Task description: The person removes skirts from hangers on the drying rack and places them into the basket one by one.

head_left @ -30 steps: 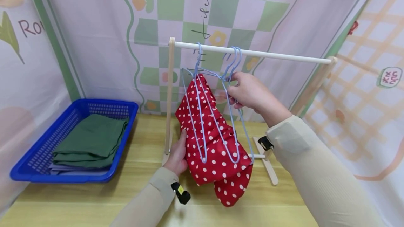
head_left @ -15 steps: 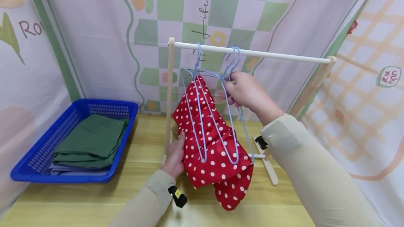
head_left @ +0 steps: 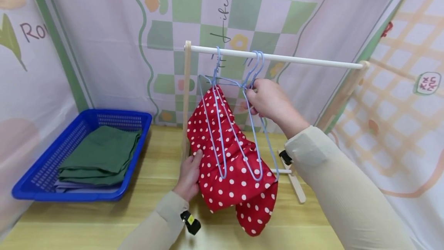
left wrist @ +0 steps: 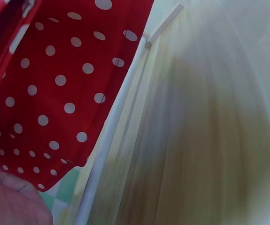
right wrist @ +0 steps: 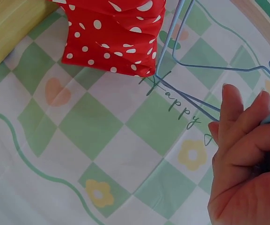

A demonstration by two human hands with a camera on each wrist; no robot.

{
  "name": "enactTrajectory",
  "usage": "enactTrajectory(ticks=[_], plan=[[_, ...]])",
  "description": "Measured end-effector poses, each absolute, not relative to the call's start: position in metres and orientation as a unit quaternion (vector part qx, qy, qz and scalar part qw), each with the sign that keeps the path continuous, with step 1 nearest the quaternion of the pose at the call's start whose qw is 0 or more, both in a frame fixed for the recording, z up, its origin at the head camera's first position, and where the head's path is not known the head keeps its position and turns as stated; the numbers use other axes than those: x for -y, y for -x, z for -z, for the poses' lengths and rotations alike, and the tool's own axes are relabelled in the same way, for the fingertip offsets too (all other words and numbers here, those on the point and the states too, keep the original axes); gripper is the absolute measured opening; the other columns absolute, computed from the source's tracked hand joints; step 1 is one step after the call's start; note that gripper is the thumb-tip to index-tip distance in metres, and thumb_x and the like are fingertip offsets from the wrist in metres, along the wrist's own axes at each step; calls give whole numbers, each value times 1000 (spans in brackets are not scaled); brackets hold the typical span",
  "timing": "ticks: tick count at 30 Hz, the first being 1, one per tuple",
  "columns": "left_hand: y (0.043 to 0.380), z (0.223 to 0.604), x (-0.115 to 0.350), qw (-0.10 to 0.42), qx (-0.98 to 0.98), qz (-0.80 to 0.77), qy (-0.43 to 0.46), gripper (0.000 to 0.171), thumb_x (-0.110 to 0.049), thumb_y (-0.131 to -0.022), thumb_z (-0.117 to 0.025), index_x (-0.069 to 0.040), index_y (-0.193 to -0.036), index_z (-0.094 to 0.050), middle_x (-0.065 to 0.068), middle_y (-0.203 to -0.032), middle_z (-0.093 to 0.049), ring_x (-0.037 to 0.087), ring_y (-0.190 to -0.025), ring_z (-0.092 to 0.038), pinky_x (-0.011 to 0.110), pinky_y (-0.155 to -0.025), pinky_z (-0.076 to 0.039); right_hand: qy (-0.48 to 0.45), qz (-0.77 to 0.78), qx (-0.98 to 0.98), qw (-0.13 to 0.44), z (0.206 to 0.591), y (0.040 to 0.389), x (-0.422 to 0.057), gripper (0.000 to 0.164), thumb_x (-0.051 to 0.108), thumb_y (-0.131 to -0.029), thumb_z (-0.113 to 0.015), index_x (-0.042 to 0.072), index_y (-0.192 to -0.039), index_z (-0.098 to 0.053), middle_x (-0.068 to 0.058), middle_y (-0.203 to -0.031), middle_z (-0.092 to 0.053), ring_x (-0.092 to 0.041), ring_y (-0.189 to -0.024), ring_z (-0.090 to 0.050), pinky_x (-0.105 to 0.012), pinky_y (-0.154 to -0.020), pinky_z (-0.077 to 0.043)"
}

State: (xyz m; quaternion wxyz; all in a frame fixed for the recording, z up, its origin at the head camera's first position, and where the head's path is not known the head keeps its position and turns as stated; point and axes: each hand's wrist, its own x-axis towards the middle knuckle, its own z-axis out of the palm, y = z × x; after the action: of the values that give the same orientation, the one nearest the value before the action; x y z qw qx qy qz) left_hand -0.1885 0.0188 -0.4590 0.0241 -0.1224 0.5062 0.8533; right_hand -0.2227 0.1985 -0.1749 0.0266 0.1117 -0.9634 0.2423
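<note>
A red cloth with white polka dots (head_left: 222,188) hangs at a slant among the light-blue wire hangers (head_left: 257,153) on the rack, its lower flap hanging to the right. My left hand (head_left: 189,174) holds its left edge, thumb on the front and the other fingers hidden behind. In the left wrist view this hand (left wrist: 15,197) is at the lower left, under the dotted cloth (left wrist: 64,89). Up near the rail, my right hand (head_left: 268,97) pinches a hanger just below its hook. The right wrist view shows this hand's fingers (right wrist: 233,105) curled at the blue wire.
The rack's white rail (head_left: 312,61) runs between wooden posts on a wood-grain table (head_left: 163,153). At the left stands a blue plastic basket (head_left: 126,188) with folded green cloth (head_left: 100,153) over a greyish one. Printed curtains (head_left: 187,5) close off the back and sides.
My left hand has shifted slightly left and down, drawing the cloth's left edge along. The cloth's lower tip hangs lower. My right hand has moved slightly left at the hanger.
</note>
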Motion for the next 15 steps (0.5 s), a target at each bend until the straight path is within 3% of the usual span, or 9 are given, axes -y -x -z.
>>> enactTrajectory(ticks=[10, 15], plan=[[178, 457, -18, 16, -526, -842, 114, 50, -40, -109, -56, 3, -135, -54, 10, -112, -71, 13, -92, -72, 29, -80, -62, -111, -225, 967, 31, 174, 222, -199, 29, 26, -110, -42, 4, -108, -62, -9, -82, -73, -20, -64, -64, -30, -57, -52], [172, 458, -17, 28, -540, -834, 109, 51, -41, -109, -54, 0, -139, -51, 11, -116, -70, 15, -93, -73, 33, -82, -63, -112, -217, 969, 33, 174, 221, -199, 30, 26, -110, -42, 4, -108, -63, -9, -86, -75, -20, -65, -65, -30, -57, -53]])
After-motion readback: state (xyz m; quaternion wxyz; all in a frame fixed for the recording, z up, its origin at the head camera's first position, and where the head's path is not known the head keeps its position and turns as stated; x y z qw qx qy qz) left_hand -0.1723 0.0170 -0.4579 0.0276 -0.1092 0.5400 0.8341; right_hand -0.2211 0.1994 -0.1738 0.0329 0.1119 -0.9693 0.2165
